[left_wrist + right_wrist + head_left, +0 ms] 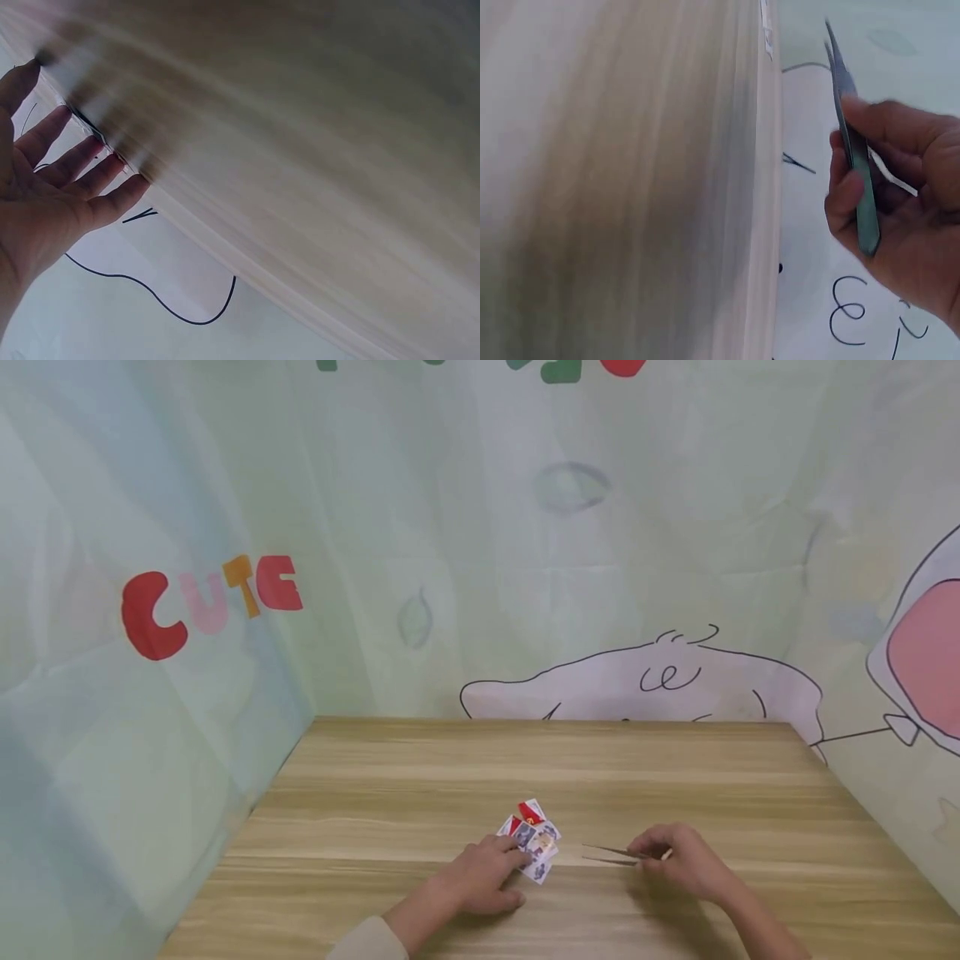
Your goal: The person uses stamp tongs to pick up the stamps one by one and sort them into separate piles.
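Several small printed stickers or cards (542, 843), white with red and grey-blue pictures, lie overlapping on the wooden table. My left hand (483, 872) rests with its fingertips on their near left edge; in the left wrist view that hand (67, 172) has its fingers spread and fairly straight against the tabletop. To the right, my right hand (686, 860) holds a pair of metal tweezers (861, 172) between thumb and fingers. The tweezers' tips point left toward the pile, apart from each other and a short way from it.
The wood-grain table (375, 793) reaches back to a pale green fabric backdrop (450, 527) with a cartoon drawing and coloured letters. Fabric also stands along the left and right sides.
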### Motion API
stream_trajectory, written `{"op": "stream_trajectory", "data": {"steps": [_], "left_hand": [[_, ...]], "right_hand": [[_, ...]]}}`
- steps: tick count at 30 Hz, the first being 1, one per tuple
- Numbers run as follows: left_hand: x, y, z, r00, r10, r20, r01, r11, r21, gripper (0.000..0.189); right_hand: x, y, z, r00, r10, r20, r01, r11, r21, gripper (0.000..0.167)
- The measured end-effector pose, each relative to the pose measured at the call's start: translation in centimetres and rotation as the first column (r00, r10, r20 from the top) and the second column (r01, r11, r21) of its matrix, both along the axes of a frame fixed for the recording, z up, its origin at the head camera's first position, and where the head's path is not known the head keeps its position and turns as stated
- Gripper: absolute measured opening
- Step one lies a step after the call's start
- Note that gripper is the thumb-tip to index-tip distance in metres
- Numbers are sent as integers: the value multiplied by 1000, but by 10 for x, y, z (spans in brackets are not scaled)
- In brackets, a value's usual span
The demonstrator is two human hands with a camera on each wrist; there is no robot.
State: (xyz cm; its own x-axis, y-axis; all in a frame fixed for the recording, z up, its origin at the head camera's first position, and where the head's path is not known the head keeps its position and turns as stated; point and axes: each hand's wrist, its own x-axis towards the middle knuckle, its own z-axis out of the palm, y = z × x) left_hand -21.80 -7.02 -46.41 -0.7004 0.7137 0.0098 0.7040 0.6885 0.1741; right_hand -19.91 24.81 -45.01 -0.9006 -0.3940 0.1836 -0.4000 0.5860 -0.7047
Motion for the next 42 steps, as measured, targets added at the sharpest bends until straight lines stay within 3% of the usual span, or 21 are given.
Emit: {"op": "stream_trajectory", "data": {"steps": [6,10,15,25,31,42], "left_hand": [[1,-1,1,1000,11,17,-10,1000,-9,52],[2,-1,0,999,23,35,-23,1000,-14,52],[3,-2,1,999,35,41,-34,999,-11,53],[2,-2,2,999,34,33,-34,999,-1,54],[2,-2,1,1000,21,13,-21,1000,5,53],[4,0,2,1000,13,3,-13,1000,-5,54]], "right_hand": [[-8,4,-4,993,87,84,-82,995,-64,14],[-14,6,-5,979,115,169,-99,990,-97,18],[-22,5,-7,969,135,208,-107,984,-140,21],[-34,-1,-11,963,125,238,-97,987,-128,19],[-40,-8,-15,972,88,218,-74,995,-70,16],[-47,-16,-18,975,108,195,-103,994,-38,15]]}}
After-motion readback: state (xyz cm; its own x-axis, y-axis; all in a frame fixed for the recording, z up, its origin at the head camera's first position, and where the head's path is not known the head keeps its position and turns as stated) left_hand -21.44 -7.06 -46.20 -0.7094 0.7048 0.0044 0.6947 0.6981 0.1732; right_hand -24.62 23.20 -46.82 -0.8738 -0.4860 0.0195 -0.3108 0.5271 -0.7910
